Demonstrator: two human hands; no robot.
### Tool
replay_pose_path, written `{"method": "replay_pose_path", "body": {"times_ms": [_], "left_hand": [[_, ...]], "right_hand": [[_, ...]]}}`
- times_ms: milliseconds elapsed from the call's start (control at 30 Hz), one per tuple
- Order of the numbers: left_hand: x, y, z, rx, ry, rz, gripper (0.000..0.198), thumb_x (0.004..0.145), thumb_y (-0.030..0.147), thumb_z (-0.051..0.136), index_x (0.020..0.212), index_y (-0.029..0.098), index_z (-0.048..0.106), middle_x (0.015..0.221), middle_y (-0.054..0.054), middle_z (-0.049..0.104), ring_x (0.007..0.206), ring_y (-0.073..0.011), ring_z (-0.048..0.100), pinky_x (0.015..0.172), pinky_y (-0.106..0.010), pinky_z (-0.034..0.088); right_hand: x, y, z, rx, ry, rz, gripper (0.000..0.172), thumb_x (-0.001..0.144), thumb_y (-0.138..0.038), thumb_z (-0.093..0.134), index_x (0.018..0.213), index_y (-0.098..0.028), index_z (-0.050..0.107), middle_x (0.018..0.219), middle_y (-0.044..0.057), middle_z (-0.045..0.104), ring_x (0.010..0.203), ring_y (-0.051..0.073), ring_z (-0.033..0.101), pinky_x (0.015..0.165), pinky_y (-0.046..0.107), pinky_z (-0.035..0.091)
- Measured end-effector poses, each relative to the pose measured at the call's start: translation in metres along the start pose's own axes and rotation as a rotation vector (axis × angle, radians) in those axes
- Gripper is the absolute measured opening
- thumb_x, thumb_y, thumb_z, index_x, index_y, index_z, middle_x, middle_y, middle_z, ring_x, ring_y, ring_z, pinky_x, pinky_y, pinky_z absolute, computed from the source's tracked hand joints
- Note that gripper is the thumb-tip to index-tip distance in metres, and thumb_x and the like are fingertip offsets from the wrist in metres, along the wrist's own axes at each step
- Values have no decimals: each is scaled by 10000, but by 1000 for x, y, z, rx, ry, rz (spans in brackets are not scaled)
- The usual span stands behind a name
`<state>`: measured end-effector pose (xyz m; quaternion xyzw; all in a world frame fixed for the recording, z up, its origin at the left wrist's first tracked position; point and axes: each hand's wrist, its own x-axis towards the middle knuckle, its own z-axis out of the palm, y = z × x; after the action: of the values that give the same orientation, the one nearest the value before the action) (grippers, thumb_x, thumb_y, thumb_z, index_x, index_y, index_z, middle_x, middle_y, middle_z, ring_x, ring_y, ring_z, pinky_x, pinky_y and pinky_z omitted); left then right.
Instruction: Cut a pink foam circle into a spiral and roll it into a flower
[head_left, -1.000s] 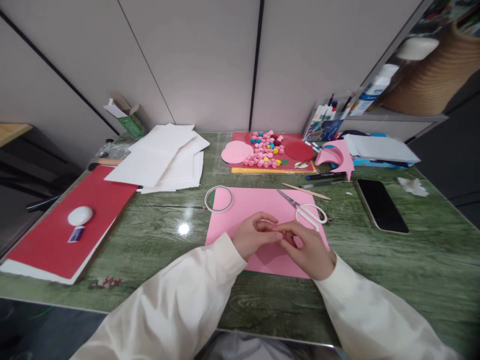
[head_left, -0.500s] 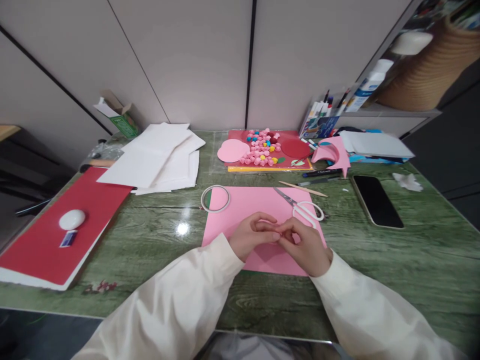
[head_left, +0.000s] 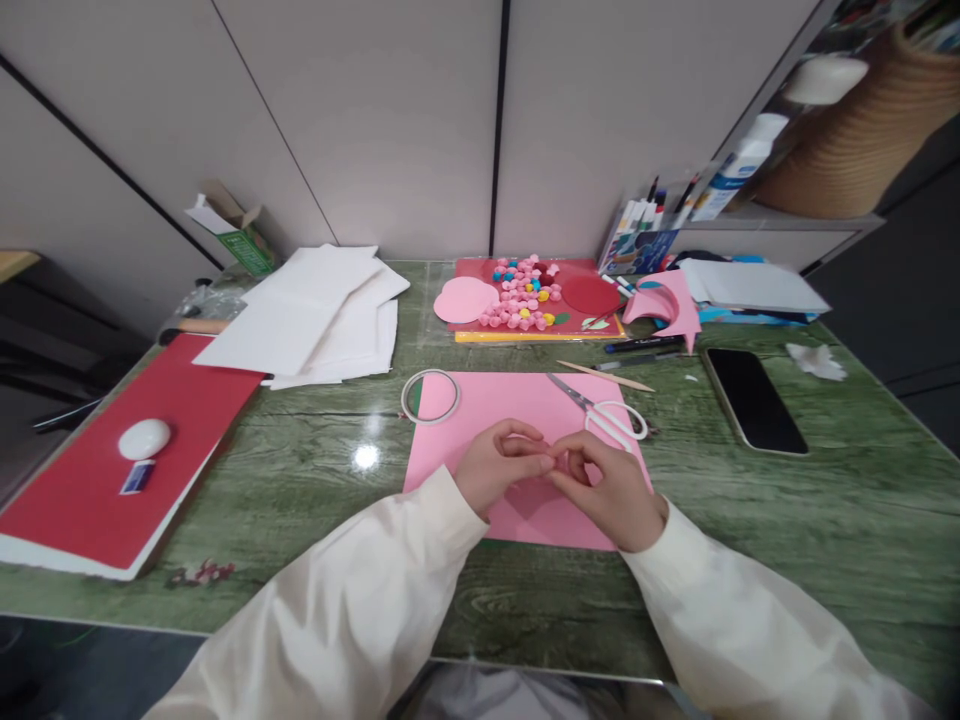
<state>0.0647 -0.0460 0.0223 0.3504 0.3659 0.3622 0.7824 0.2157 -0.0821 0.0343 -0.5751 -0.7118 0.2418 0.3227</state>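
My left hand [head_left: 501, 462] and my right hand [head_left: 606, 485] meet fingertip to fingertip above a pink sheet of paper [head_left: 457, 440]. Both are closed in a pinch. Whatever sits between the fingertips is small and hidden, and I cannot make it out. White-handled scissors [head_left: 611, 420] lie on the sheet's right edge, just beyond my right hand. A roll of white tape [head_left: 430, 398] rests over the sheet's far left corner. Past the far edge, small pink, blue and yellow paper balls [head_left: 521, 292] are heaped on a red sheet [head_left: 480, 267].
At left, a white lump [head_left: 144, 439] and a small blue-labelled piece [head_left: 137, 477] lie on red card [head_left: 82, 500]. White papers [head_left: 292, 310] are piled behind. A wooden stick [head_left: 606, 376], pens [head_left: 641, 345], pink scraps [head_left: 679, 300] and a phone [head_left: 756, 400] lie on the right.
My hands have shifted very slightly, with the fingertips a little farther apart than before. The things on the table have stayed where they were.
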Motion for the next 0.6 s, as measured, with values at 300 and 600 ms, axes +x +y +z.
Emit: {"method": "replay_pose_path", "body": {"times_ms": [300,600], "left_hand": [[4,3,-6,11,-14,-10,365,538,177,733,832,143,519,679,-15,654,614,-116,608,666,-271,447],[2,8,-4,86,-21,22,354,548,188,728,827,146,514,684,-18,653,626,-127,611,654,-277,456]], "right_hand": [[4,-1,-3,14,-125,-153,236,839,-210,449,1040,-229,571,862,40,648,702,152,556,645,263,432],[2,4,0,-37,-57,-93,177,818,-231,492,963,-218,592,718,21,615,640,153,534,590,255,409]]}}
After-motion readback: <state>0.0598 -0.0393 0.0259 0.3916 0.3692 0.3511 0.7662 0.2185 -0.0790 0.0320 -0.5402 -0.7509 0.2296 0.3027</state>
